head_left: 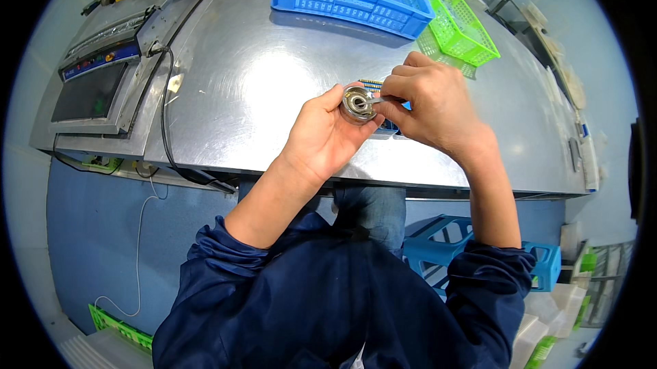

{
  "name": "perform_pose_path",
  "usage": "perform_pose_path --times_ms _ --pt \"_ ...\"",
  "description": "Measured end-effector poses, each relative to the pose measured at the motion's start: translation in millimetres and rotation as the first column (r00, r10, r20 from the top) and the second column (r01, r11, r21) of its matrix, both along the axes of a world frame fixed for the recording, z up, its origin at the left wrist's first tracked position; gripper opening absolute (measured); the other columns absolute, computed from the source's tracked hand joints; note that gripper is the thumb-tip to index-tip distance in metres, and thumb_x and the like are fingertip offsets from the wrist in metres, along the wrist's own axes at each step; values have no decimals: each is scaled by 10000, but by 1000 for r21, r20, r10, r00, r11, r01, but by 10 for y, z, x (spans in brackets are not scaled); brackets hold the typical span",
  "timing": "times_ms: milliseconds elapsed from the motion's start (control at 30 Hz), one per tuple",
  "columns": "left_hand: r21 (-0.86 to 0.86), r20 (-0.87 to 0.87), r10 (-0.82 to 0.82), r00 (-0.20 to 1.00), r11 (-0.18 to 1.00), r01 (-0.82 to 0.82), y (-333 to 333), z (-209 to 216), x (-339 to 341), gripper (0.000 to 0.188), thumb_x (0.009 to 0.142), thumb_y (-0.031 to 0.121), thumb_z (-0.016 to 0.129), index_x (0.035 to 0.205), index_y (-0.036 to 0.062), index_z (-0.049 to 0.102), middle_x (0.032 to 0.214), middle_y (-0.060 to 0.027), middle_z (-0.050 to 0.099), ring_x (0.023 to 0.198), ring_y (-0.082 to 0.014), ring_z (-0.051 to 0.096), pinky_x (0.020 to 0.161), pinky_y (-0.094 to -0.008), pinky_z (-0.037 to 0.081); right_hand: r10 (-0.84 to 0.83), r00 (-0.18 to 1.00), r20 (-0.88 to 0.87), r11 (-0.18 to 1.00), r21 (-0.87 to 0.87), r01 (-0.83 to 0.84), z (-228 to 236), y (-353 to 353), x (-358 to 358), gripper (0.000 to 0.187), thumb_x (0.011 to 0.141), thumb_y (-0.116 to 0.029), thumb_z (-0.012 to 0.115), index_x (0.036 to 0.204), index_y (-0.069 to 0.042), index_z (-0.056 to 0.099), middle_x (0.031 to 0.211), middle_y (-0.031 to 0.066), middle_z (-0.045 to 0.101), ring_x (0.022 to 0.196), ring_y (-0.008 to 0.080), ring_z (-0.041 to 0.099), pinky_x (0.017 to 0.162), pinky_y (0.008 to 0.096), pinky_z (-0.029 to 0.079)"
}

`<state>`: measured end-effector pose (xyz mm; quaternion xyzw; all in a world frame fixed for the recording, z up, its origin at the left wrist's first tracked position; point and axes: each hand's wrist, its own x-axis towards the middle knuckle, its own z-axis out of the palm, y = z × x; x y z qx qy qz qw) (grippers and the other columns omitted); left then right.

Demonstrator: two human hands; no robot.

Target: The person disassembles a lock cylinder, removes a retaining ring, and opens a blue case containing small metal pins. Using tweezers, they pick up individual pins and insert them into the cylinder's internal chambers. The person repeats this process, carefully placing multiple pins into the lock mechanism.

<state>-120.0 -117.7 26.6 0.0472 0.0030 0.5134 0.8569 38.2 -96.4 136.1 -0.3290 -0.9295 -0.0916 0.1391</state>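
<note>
My left hand (316, 135) is closed around a round, shiny metal part (353, 112) with concentric rings, bearing-like, its open face turned up. Above it, my right hand (434, 102) pinches a thin metal tool (380, 100). The tool's tip reaches the centre of the round part; its exact kind is partly hidden by the fingers. Behind and below my hands, on the steel table, small blue items with a yellow-striped edge (370, 84) show only in part.
On the steel table (226, 88) stand a blue crate (342, 6) at the back and a green basket (472, 37) beside it. A sealing machine-like device (96, 88) with a black cable (164, 95) lies left. Blue stools (438, 242) stand below right.
</note>
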Motion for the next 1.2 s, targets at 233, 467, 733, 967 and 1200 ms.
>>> perform_pose_path --times_ms 233,467,733,967,1200 --pt "21 35 -17 999 1000 17 7 -17 -16 362 1042 231 241 1163 -43 445 1131 -172 552 1059 -268 558 996 -427 452 -16 1000 17 1000 -20 17 -11 2 -18 125 664 -182 719 722 -73 696 680 30 633 725 224 594 618 359 503" --pt "22 51 -23 998 1000 22 12 -43 -28 359 1041 231 253 1162 -43 450 1124 -165 557 1050 -266 563 973 -414 468 -4 1000 8 999 -41 5 -10 3 -20 126 666 -182 727 726 -75 699 689 28 641 727 220 598 618 354 503" --pt "-19 -40 19 999 1000 -19 -3 -7 -28 361 1041 233 252 1167 -39 452 1127 -162 556 1065 -266 557 998 -421 451 -6 1000 14 1000 -1 6 -42 6 -29 118 668 -176 722 711 -74 682 672 28 624 722 219 588 612 356 501" --pt "12 17 -1 1000 1000 1 12 -54 -34 366 1040 229 247 1166 -43 456 1131 -169 557 1061 -277 555 976 -425 461 -3 1000 10 999 -35 4 -43 4 -26 125 664 -175 721 726 -70 692 679 32 632 722 223 590 617 355 500" --pt "47 78 -50 996 998 47 34 -80 -33 375 1039 231 251 1171 -51 460 1132 -180 560 1051 -289 560 974 -432 461 22 1000 0 998 -63 -22 -36 19 -5 135 671 -193 718 722 -72 688 677 39 629 722 230 594 610 362 493"
